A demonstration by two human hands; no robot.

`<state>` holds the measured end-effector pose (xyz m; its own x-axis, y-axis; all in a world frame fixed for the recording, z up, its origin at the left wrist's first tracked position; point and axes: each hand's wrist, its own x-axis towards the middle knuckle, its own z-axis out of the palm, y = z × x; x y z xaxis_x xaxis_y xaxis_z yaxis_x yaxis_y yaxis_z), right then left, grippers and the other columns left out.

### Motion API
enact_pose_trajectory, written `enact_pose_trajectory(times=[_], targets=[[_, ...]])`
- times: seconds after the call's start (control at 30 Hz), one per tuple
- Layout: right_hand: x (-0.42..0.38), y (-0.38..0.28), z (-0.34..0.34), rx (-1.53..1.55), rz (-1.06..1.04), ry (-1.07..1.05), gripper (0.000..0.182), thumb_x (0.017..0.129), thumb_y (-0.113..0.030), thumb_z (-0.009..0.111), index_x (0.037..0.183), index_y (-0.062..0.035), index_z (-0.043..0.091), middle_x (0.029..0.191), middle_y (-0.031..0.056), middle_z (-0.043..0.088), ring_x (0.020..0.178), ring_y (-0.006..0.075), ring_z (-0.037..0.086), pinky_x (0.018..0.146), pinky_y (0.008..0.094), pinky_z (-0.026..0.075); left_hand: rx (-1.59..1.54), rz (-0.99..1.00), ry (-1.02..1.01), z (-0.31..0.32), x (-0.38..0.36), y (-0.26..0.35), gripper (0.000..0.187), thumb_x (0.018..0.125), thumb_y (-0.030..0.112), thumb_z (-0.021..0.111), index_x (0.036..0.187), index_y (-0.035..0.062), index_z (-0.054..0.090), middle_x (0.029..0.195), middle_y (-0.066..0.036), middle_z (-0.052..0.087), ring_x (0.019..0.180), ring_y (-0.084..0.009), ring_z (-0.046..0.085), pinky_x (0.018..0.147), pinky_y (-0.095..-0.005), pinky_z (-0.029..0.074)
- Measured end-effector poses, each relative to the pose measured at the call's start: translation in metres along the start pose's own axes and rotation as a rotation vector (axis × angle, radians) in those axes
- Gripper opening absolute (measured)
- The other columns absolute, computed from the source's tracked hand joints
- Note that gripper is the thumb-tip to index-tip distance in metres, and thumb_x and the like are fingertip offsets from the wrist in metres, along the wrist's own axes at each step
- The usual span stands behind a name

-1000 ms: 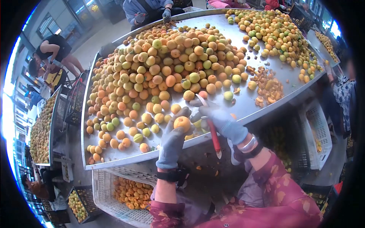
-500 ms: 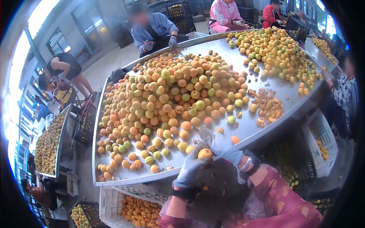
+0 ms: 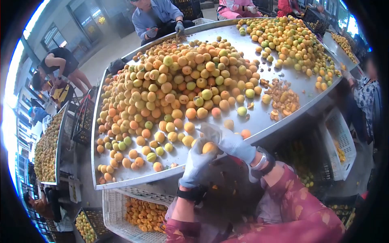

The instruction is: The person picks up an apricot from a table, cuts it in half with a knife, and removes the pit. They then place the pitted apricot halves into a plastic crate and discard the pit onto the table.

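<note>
At the near edge of the metal table (image 3: 267,135), my gloved left hand (image 3: 195,162) is closed round an orange apricot (image 3: 210,148). My gloved right hand (image 3: 235,146) meets it from the other side, fingers bent and pressed together over the fruit. Whatever those right fingers grip is blurred and hidden. Just beyond both hands, loose apricots lie along the front of a large heap of whole apricots (image 3: 162,89), orange with some green ones. Right of the heap is a low pile of cut apricot pieces (image 3: 285,99).
Below the table's front edge stands a white crate (image 3: 111,216) with halved apricots. Another white crate (image 3: 350,150) is at the right. A second apricot heap (image 3: 291,44) covers the table's far right. Co-workers sit around it; a person in blue (image 3: 158,18) is opposite.
The whole view has shifted, so the table appears higher and slightly left. Both hands stay together at the apricot, with the right fingers slightly changed in pose.
</note>
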<state>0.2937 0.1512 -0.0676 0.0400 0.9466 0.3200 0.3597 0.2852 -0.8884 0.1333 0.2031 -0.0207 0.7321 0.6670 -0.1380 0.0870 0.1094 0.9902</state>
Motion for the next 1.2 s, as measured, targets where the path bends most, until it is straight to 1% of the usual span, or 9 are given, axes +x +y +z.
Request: enact_pose_trajectory(times=[0.1,0.13,0.23,0.3,0.4,0.5,0.77,0.87,1.2], targets=[[0.01,-0.06,-0.013,0.034,0.321,-0.065,0.042,0.1,-0.017,0.043,0.14,-0.0049,0.04,0.125,0.0119,0.055,0.106,0.0123,0.059,0.084,0.0207,0.049,0.156,0.204,0.13,-0.014,0.008,-0.012,0.031,0.082,0.012,0.064,0.109,-0.0008,0.058,0.094,-0.006,0.065,0.085,-0.0126,0.061,0.076,-0.027,0.05],[0.018,-0.092,-0.018,0.269,0.705,-0.044,0.038,0.1,-0.022,0.046,0.135,-0.0083,0.047,0.096,0.0068,0.063,0.082,0.0093,0.063,0.069,0.0207,0.05,0.03,0.168,0.168,-0.019,0.008,-0.009,0.031,0.082,0.01,0.063,0.11,-0.0009,0.058,0.098,-0.006,0.064,0.087,-0.0128,0.061,0.077,-0.0267,0.051],[0.023,-0.089,-0.01,0.107,0.685,-0.034,0.036,0.099,-0.029,0.048,0.13,-0.0104,0.052,0.076,-0.0002,0.059,0.062,0.0073,0.057,0.059,0.0232,0.048,-0.243,0.198,0.177,-0.029,0.011,-0.004,0.036,0.083,0.003,0.057,0.119,-0.0023,0.055,0.112,-0.009,0.059,0.1,-0.0159,0.058,0.082,-0.028,0.053],[0.016,-0.068,0.0,-0.074,0.576,0.028,0.035,0.098,-0.037,0.048,0.115,-0.008,0.058,0.086,0.0068,0.064,0.062,0.0172,0.062,0.056,0.03,0.049,-0.308,0.215,0.154,-0.025,0.009,0.001,0.039,0.084,0.002,0.057,0.122,-0.0024,0.054,0.117,-0.01,0.057,0.104,-0.0172,0.057,0.087,-0.0292,0.052],[0.014,-0.053,-0.002,-0.773,-0.201,0.356,0.024,0.1,-0.027,0.047,0.113,-0.01,0.06,0.081,0.0072,0.064,0.064,0.0184,0.062,0.058,0.0322,0.049,-0.417,0.22,0.142,-0.021,0.007,0.008,0.045,0.086,-0.002,0.053,0.131,-0.0024,0.049,0.131,-0.012,0.052,0.112,-0.0192,0.056,0.093,-0.0309,0.051],[0.016,-0.07,-0.006,-0.341,0.162,0.337,0.025,0.1,-0.028,0.048,0.112,-0.0097,0.06,0.083,0.006,0.064,0.063,0.0184,0.061,0.055,0.0315,0.048,-0.546,0.257,0.153,-0.019,0.008,0.01,0.046,0.088,-0.001,0.055,0.133,-0.0013,0.047,0.129,-0.011,0.054,0.111,-0.0188,0.058,0.092,-0.0302,0.051],[0.015,-0.073,0.003,-0.307,0.063,0.325,0.025,0.095,-0.031,0.056,0.104,-0.0079,0.059,0.078,0.0157,0.063,0.067,0.0328,0.064,0.054,0.0383,0.047,-0.321,0.229,0.168,-0.025,0.007,0.002,0.048,0.088,0.001,0.059,0.135,0.0012,0.047,0.124,-0.009,0.057,0.103,-0.0158,0.06,0.092,-0.0284,0.049],[0.013,-0.064,0.003,-0.538,-0.143,0.308,0.028,0.095,-0.032,0.056,0.11,-0.0093,0.059,0.078,0.0156,0.063,0.067,0.032,0.064,0.055,0.0381,0.048,-0.214,0.222,0.177,-0.025,0.005,0.004,0.049,0.089,0.002,0.061,0.135,0.0014,0.046,0.122,-0.008,0.058,0.103,-0.0146,0.059,0.091,-0.0274,0.048],[0.012,-0.075,0.007,-0.254,0.087,0.278,0.043,0.096,-0.034,0.056,0.133,-0.0128,0.053,0.089,0.0165,0.067,0.078,0.0272,0.068,0.064,0.0336,0.052,-0.08,0.2,0.241,-0.024,0.004,0.005,0.044,0.088,0.009,0.066,0.129,0.0009,0.053,0.113,-0.005,0.062,0.1,-0.0102,0.057,0.087,-0.0242,0.047]])
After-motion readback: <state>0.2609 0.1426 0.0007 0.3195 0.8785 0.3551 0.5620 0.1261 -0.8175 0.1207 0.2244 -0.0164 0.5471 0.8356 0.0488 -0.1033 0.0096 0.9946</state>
